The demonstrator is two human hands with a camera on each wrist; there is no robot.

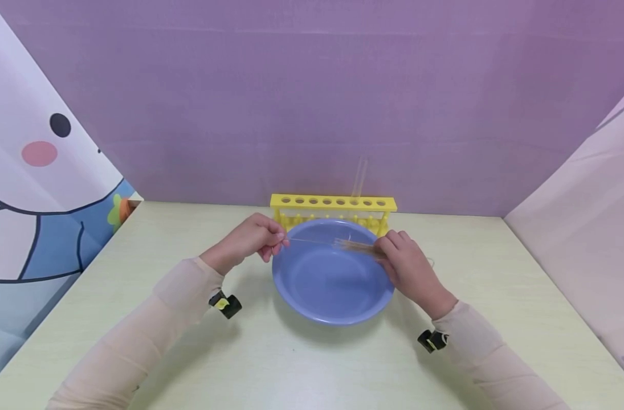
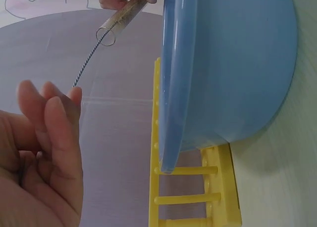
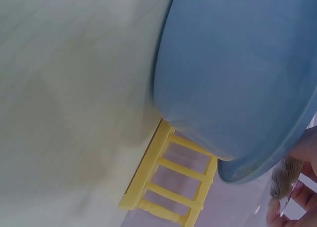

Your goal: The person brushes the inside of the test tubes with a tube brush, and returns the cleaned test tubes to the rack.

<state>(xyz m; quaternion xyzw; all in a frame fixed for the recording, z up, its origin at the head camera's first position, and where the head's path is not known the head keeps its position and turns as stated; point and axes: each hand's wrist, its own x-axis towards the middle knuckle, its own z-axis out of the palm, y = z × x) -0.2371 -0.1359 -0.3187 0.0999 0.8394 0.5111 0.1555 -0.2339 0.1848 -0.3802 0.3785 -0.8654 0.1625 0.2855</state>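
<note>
My left hand (image 1: 257,236) pinches the twisted wire handle of a test tube brush (image 2: 86,63) at the basin's left side. Above the right side of the blue basin (image 1: 332,316), my right hand (image 1: 406,267) grips a clear test tube (image 2: 105,34), its open mouth towards the left hand. The brush's bristles (image 3: 286,180) are inside the tube, with the wire running out through the mouth. In the right wrist view, only part of the right hand (image 3: 307,202) shows, at the right edge.
Behind the basin stands a yellow test tube rack (image 1: 332,203) with a row of holes. Another clear tube (image 1: 359,177) rises from it, leaning slightly. A purple backdrop (image 1: 312,102) closes off the far side of the pale table (image 1: 291,370).
</note>
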